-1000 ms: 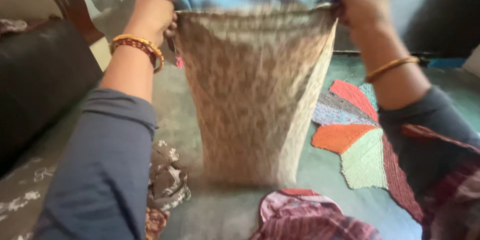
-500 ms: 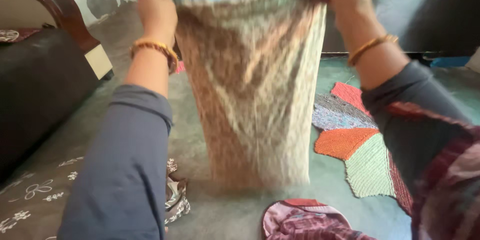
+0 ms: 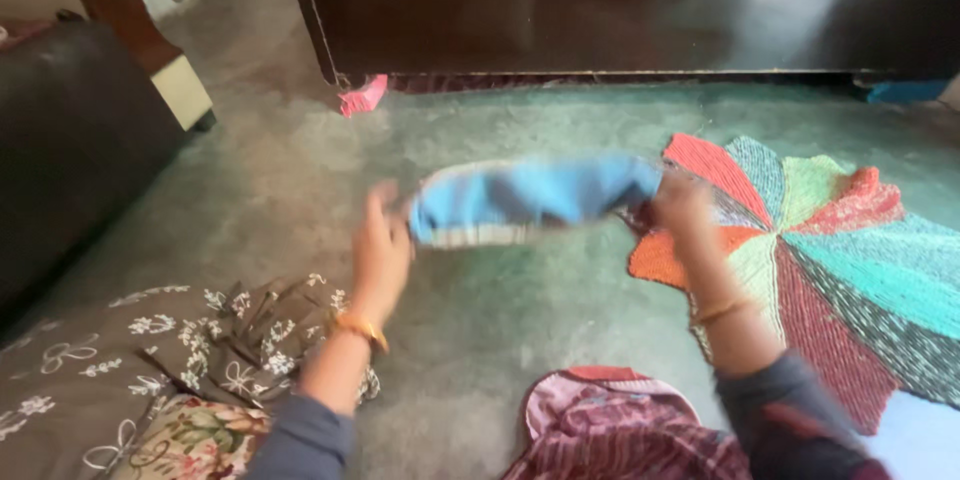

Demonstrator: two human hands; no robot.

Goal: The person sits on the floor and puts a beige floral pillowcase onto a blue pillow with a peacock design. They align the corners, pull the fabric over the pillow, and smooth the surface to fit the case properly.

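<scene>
Left hand point(image 3: 383, 245) and right hand point(image 3: 680, 208) each grip an end of a blurred, seemingly folded blue cloth point(image 3: 530, 198) above the floor point(image 3: 300, 190).

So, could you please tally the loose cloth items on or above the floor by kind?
Blue folded cloth held between left hand and right hand: 1
Round multicoloured knitted mat: 1
Grey floral fabric: 1
Maroon striped garment: 1
Total: 4
</scene>
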